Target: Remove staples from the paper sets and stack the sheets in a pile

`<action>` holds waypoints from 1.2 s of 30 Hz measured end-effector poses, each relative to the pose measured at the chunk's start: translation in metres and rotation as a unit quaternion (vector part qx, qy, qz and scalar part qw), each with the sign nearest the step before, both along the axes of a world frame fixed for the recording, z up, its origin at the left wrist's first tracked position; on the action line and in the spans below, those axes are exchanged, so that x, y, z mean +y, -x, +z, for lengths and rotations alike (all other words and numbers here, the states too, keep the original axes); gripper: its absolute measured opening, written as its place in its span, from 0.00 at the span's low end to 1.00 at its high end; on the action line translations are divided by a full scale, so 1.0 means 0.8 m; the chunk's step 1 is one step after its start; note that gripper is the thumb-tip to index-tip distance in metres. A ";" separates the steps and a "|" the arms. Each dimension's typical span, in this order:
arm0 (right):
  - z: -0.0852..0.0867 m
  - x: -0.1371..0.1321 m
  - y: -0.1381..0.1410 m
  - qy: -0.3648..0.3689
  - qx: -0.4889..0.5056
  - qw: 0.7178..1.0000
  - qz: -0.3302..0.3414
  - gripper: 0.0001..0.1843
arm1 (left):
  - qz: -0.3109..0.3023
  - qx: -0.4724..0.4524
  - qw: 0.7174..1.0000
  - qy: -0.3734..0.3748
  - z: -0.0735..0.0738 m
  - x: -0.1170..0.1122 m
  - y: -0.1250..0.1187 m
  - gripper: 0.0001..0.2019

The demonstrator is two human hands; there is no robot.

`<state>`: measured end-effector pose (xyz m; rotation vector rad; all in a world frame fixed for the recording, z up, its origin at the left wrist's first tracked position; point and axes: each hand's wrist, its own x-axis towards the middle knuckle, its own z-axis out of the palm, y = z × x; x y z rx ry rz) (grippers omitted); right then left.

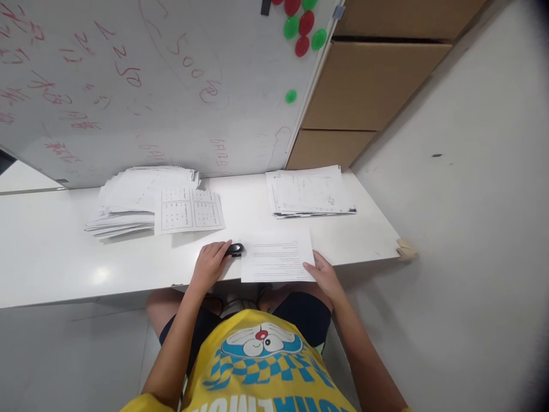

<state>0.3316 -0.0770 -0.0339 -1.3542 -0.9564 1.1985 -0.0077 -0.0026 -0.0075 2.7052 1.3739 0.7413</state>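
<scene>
Paper (278, 257) between hands (325, 274) (printed side up).

So, dead center of the frame there's a printed sheet (277, 257) at the front edge of a white counter (253, 197), with the right hand (321, 272) pinching its right side, thumb on top. The left hand (213, 259) has hold of a black stapler (235, 249) just beside the sheet's left edge. Messy paper stack (132, 191) left of center, neater paper pile (309, 191) right of center. Whiteboard (171, 114) with red scribbles fills the upper left, cardboard boxes (347, 86) upper right.
</scene>
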 end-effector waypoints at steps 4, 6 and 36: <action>0.009 0.009 0.010 -0.007 -0.011 0.999 0.033 0.28 | -0.010 -0.013 1.000 0.003 0.005 -0.001 0.001 0.20; 0.009 0.011 0.012 -0.015 -0.004 0.999 0.040 0.27 | -0.033 -0.011 0.999 0.010 0.007 0.000 0.004 0.21; 0.033 0.167 -0.109 -0.072 -0.230 0.959 -0.150 0.26 | 0.122 -0.201 0.966 -0.110 0.002 -0.002 0.010 0.16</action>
